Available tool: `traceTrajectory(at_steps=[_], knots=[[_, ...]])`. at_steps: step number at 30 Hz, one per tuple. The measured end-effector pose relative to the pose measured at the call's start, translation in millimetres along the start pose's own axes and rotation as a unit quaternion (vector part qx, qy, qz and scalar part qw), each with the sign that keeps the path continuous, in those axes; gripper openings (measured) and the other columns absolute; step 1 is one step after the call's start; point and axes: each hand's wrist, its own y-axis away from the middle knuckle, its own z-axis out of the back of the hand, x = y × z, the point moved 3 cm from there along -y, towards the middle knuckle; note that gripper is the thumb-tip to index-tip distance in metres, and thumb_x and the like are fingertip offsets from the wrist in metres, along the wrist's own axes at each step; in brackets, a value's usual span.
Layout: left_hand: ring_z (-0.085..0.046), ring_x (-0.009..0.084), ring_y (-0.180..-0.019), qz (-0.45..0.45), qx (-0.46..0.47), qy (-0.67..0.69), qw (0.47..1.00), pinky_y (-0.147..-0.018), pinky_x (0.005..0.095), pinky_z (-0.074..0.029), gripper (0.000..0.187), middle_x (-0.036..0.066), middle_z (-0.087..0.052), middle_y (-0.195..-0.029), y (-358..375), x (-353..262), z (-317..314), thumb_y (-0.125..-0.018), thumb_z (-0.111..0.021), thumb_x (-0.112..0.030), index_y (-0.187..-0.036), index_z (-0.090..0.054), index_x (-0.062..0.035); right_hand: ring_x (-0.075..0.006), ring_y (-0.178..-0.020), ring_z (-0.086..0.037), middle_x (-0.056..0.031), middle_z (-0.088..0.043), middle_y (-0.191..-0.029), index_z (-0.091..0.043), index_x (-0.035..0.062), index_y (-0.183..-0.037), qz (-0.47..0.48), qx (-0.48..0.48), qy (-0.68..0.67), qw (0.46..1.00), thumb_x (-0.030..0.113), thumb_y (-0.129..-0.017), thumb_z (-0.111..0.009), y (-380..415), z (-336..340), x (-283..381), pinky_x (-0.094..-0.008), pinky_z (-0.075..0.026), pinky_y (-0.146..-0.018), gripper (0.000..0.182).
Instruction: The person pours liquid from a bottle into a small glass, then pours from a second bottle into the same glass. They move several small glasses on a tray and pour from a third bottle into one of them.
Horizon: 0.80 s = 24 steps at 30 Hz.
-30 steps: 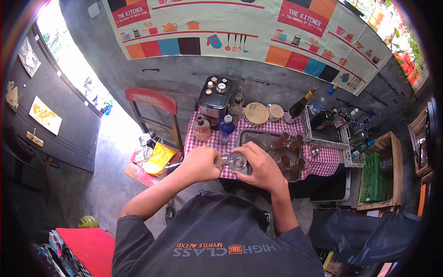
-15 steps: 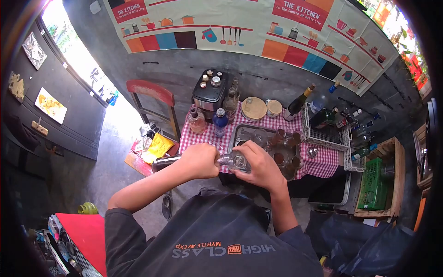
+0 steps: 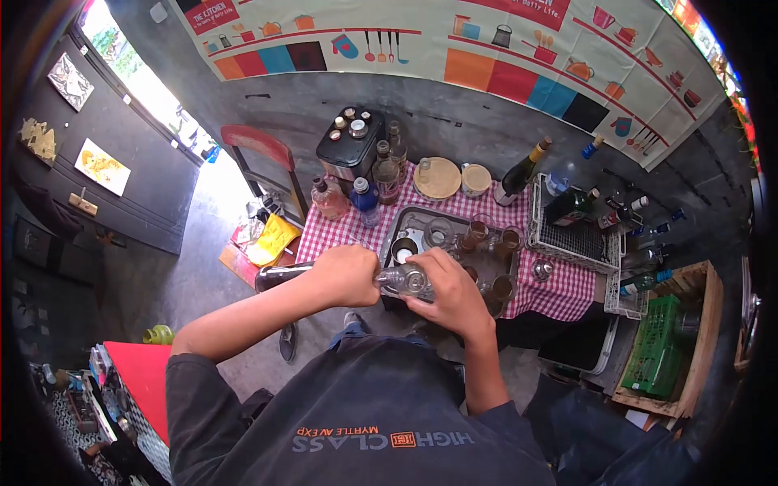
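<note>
My left hand [image 3: 348, 274] is closed round the neck of a dark bottle [image 3: 279, 277], which lies nearly level with its base to the left. My right hand [image 3: 448, 287] grips a clear drinking glass [image 3: 411, 281], tipped on its side against the bottle's neck end. Fingers hide the bottle's mouth, and I cannot make out whether liquid is flowing. Just beyond the hands, a metal tray [image 3: 417, 211] carries a metal cup [image 3: 395, 249] with something white in it, an upright clear glass [image 3: 440, 232] and several glasses of brown liquid [image 3: 474, 236].
On the checked tablecloth [image 3: 324, 235] stand a pink bottle [image 3: 330, 199], a blue bottle [image 3: 365, 202], clear bottles [image 3: 386, 174] and a black appliance [image 3: 350, 146]. Right of the tray are a small metal pot [image 3: 542, 270] and a wire rack [image 3: 571, 243] of bottles. A red-backed chair [image 3: 259, 139] stands left.
The view has shifted, so the table and tray sit a little left and show more. Both hands keep their hold on the bottle and glass, with the metal cup now plainer to see.
</note>
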Motion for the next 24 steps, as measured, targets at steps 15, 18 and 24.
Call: traceTrajectory(at_steps=[15,18,24], knots=[[-0.072,0.0407,-0.086,0.042,0.056,-0.033,0.997,-0.08,0.0486,-0.058,0.029,0.026,-0.072,-0.086,-35,-54,0,-0.071,-0.067,-0.021,-0.087,-0.076,0.0013,-0.0366,-0.103,-0.06,-0.0151,-0.058,-0.107,-0.059,0.0034,-0.122,-0.005,0.009,-0.011,1.0,0.015,-0.073,-0.081,25,37,-41,-0.0447,-0.049,-0.091,0.056],[-0.071,0.0412,-0.086,0.036,0.06,-0.035,0.997,-0.081,0.0498,-0.058,0.028,0.026,-0.071,-0.084,-38,-60,-3,-0.073,-0.066,-0.022,-0.088,-0.076,-0.0005,-0.0364,-0.102,-0.06,-0.0152,-0.059,-0.106,-0.059,0.0033,-0.122,-0.005,0.01,-0.01,1.0,0.015,-0.072,-0.081,29,41,-45,-0.0446,-0.049,-0.091,0.056],[-0.072,0.0414,-0.087,0.031,0.061,-0.04,0.997,-0.08,0.0491,-0.058,0.029,0.026,-0.071,-0.086,-42,-70,-5,-0.072,-0.067,-0.022,-0.088,-0.076,0.0007,-0.0365,-0.101,-0.06,-0.0152,-0.059,-0.105,-0.059,0.0033,-0.121,0.004,-0.004,-0.006,1.0,0.015,-0.071,-0.082,37,47,-50,-0.0447,-0.049,-0.089,0.056]])
